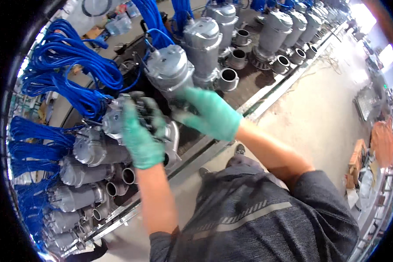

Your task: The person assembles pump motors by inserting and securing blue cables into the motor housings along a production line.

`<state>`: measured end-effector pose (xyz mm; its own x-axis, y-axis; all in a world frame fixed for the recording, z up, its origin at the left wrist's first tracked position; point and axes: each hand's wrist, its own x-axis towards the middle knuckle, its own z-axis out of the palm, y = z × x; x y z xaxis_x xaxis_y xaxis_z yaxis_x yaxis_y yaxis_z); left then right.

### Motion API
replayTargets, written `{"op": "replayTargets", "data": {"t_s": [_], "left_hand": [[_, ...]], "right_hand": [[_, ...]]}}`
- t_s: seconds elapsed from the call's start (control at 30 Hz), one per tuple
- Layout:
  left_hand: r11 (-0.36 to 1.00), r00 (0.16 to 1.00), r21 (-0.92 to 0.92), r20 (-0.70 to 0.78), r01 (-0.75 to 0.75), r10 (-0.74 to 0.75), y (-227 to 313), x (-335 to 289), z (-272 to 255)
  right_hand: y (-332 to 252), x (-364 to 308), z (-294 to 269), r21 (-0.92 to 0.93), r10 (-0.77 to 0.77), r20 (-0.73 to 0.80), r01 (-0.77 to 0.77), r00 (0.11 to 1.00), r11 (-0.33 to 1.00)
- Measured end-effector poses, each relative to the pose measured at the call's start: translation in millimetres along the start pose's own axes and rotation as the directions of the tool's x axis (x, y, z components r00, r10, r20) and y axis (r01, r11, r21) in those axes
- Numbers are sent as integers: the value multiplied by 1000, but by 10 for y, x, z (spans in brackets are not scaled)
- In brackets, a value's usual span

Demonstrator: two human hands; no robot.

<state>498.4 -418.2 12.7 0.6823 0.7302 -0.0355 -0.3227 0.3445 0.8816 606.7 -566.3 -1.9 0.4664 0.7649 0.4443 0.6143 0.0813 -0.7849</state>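
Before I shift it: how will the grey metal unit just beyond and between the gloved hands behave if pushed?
The grey unit is probably heavy for its size, given its bulky metal body. Tall and rounded, it may tip if pushed high. The floppy-looking blue cable by its top could drag.

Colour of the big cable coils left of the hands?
The cable coils are bright blue; best seen in the head view.

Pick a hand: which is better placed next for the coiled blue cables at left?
Left, probably: the green-gloved left hand is nearer the coiled blue cables, while the green-gloved right hand is farther off, beside a grey cylindrical metal pump.
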Motion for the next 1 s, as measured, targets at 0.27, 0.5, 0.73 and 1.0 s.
{"op": "replayTargets", "data": {"t_s": [0.27, 0.5, 0.73, 1.0], "left_hand": [[972, 972, 53, 45, 230, -233, -676, -314, 529], [930, 916, 338, 312, 142, -253, -1115, -473, 1157], [875, 903, 375, 176, 306, -392, -1389, -606, 1660], [896, 966, 406, 100, 178, -237, -1334, -543, 1759]], "right_hand": [[249, -589, -473, 310, 293, -66, -260, 954, 914], [772, -563, -1327, 250, 240, 83, -253, 967, 935], [1085, -646, -1904, 552, 469, 133, -458, 873, 696], [1233, -444, -1992, 546, 233, 217, -316, 948, 776]]}}
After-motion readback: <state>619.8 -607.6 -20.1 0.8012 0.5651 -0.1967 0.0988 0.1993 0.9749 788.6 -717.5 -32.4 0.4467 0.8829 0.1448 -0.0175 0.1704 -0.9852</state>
